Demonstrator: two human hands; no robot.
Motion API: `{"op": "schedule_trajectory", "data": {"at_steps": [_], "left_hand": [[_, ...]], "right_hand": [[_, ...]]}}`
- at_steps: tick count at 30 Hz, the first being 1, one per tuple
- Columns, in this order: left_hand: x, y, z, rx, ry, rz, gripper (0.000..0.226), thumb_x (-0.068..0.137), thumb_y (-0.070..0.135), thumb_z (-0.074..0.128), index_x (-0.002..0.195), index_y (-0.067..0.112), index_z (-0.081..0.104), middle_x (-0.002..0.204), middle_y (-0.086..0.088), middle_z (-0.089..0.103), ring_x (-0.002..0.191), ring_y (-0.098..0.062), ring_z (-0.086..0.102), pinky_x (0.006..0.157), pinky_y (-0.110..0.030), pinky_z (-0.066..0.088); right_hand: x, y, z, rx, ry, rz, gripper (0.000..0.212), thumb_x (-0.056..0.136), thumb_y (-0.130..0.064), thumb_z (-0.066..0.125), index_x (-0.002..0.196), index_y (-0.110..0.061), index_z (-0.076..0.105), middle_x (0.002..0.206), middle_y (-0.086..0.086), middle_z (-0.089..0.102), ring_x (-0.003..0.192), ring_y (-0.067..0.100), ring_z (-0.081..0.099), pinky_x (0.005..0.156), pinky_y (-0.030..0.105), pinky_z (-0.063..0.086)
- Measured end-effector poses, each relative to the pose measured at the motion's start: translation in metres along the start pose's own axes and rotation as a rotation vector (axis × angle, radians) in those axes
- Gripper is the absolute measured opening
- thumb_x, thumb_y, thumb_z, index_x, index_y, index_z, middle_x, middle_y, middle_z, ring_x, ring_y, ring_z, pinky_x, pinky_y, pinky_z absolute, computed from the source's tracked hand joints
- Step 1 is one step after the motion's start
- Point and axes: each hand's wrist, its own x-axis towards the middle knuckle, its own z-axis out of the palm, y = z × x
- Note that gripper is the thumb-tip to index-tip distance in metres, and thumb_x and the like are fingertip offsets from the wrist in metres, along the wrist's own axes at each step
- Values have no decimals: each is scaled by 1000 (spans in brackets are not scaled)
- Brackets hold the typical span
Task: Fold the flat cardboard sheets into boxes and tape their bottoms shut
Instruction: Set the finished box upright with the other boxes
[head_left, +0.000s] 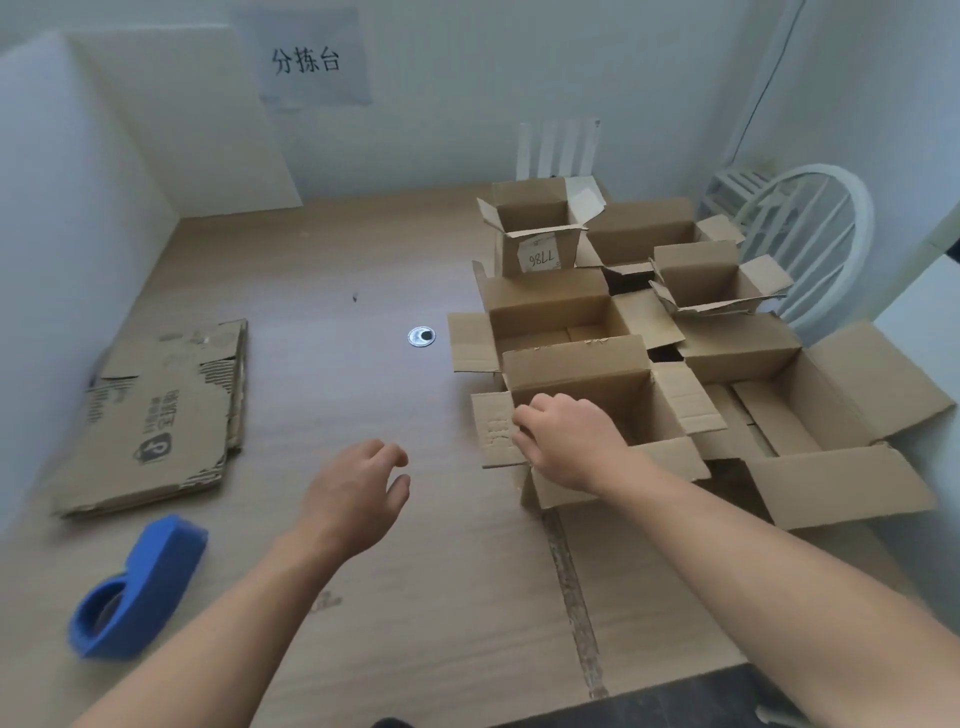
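Observation:
An upright open cardboard box (587, 379) stands at the near edge of a cluster of folded boxes. My right hand (569, 447) grips its left rim where the side flap folds out. My left hand (356, 496) hovers over the bare wooden table (337, 270) left of that box, fingers loosely curled, holding nothing. A stack of flat cardboard sheets (161, 421) lies at the left of the table. A blue tape dispenser (137, 590) rests near the front left.
Several open boxes (691, 291) fill the right half of the table, the largest (831, 410) at the right edge. A round metal grommet (421, 336) sits mid-table. A white chair (810, 228) stands behind the boxes. Walls close the left and back.

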Motion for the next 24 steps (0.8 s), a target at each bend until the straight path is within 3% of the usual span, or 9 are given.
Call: {"op": "schedule_trajectory", "data": {"at_steps": [4,7,11,18,22,24], "left_hand": [[-15,-50,-19,99,5,-58,30,97,36,53,122,21,62,122,1,61,114,-24,55,92,-36,43],[-28,-90,-32,132,13,-137,31,98,37,49,124,23,60,123,3,60,115,-21,53,92,-35,39],[-49,-155,-51,135,27,-263,33,96,35,52,125,22,60,125,1,60,116,-24,51,92,-38,39],[-63,-282,-76,190,-86,-428,39,94,41,50,128,24,54,130,1,54,119,-24,47,96,-37,40],[-50,-341,-76,126,-89,-462,38,95,39,48,129,22,54,130,-1,54,119,-26,48,96,-38,41],[-44,-364,-68,71,-93,-493,41,96,37,48,134,23,53,134,0,53,122,-25,47,98,-38,41]], "right_hand": [[33,-61,8,-2,47,-151,23,96,-34,52,91,-13,61,87,8,62,81,34,61,63,32,30],[60,-112,16,16,9,-183,29,101,-38,41,110,-16,57,104,5,59,96,32,57,70,34,29],[98,-183,25,46,-34,-252,33,102,-40,38,121,-18,52,117,4,55,105,30,53,73,33,28],[167,-304,45,19,-159,-295,34,101,-42,37,119,-18,53,118,6,55,108,32,54,79,37,39],[200,-349,66,113,-245,-226,35,100,-42,40,126,-20,52,120,5,55,109,31,54,76,38,42],[211,-362,81,234,-349,-96,38,100,-41,42,131,-21,49,127,3,53,116,29,52,84,40,46]]}}
